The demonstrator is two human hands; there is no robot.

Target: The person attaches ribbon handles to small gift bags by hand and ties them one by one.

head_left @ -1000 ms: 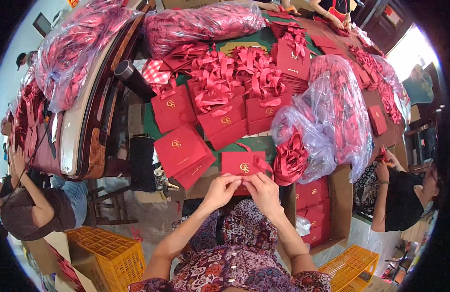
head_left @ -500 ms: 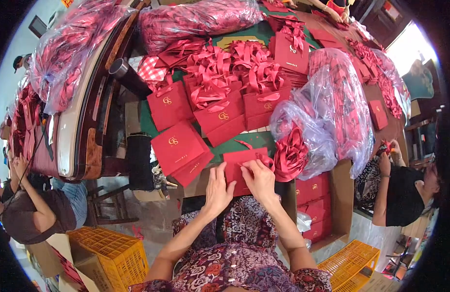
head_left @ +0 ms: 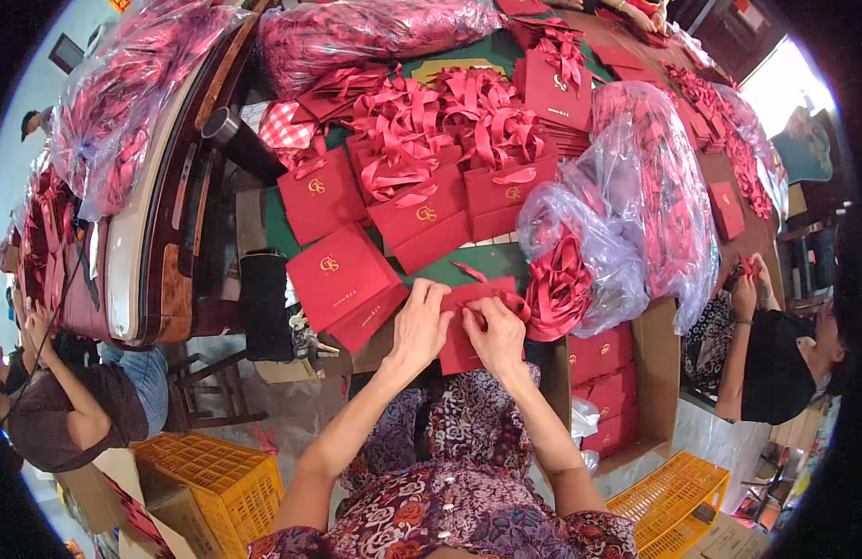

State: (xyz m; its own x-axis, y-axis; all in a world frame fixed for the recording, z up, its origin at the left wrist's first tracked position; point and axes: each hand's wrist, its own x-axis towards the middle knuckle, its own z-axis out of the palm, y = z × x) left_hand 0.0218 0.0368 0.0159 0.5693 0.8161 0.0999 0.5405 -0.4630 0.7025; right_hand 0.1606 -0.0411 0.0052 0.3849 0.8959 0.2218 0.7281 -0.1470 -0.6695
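A red paper bag (head_left: 461, 358) lies flat at the table's near edge, between my two hands. My left hand (head_left: 420, 328) holds it by its left side, fingers bent over the upper edge. Close by, the fingers of my right hand (head_left: 495, 337) are pinched together at the upper part of the bag, on a red ribbon (head_left: 517, 303) that shows beside the knuckles; the fingertips hide the pinched part. To the right, touching the plastic, sits a bundle of loose red ribbons (head_left: 558, 289). Flat red bags (head_left: 342, 279) overlap to the left.
Finished-looking red bags with ribbon handles (head_left: 421, 210) stand in rows beyond my hands. Clear plastic sacks (head_left: 650, 205) bulge at the right. An open carton (head_left: 656, 373) holds red bags below. A dark tumbler (head_left: 235, 140) leans at the left. Yellow crates (head_left: 217, 480) stand on the floor.
The bag between my hands has shifted slightly to the right and turned a little. My left hand has moved up over its upper edge; the right stays pinched near the same spot.
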